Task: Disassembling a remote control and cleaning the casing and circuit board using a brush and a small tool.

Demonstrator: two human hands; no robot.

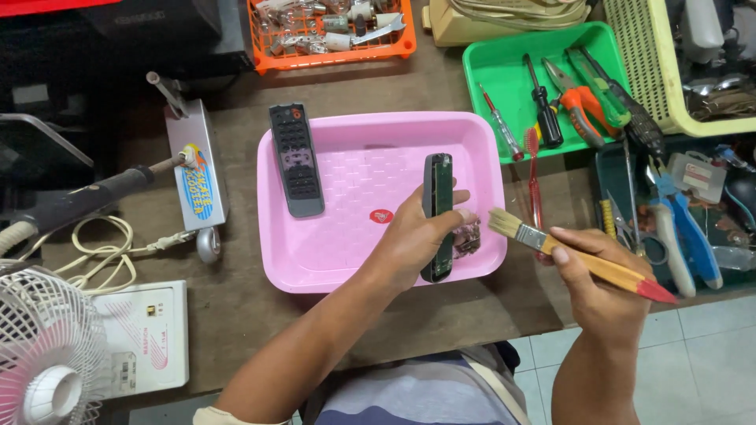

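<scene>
**A:** Where does the work stand?

**B:** Cleaning stage, I judge. My left hand (417, 236) is wrapped around the opened remote body (438, 216), fingers curled on its edges, holding it on edge above the pink tray (354, 189). Green board faces my right. My right hand (602, 291) pinches the paintbrush (579, 258) by its wooden handle, bristles pointing at the board, near it but not touching.

**A:** And the next move?

**B:** Bristles have to close the gap and sweep along the board. That calls for a steady left grip and a light wrist on the right, I think.

**A:** Anything under the hand?

**B:** A small pale lump (467, 236) lies in the tray just beside my fingers. Possibly the rubber keypad or some wrapping; the view is too poor to tell.

**A:** What else is around?

**B:** The remote's grey front cover (296, 160) rests across the tray's left rim, buttons up. A red toothbrush (535, 177) lies just right of the tray. A green tray (484, 63) behind holds screwdrivers and orange-handled pliers (581, 106). Blue-handled cutters (681, 228) sit to the far right. Soldering iron (87, 197) and its cord to the left, a white fan (47, 354) at the near corner.

**A:** Anything in the way?

**B:** Nothing between brush and board. The toothbrush lies close under the brush's path; dust would fall into the tray.
</scene>
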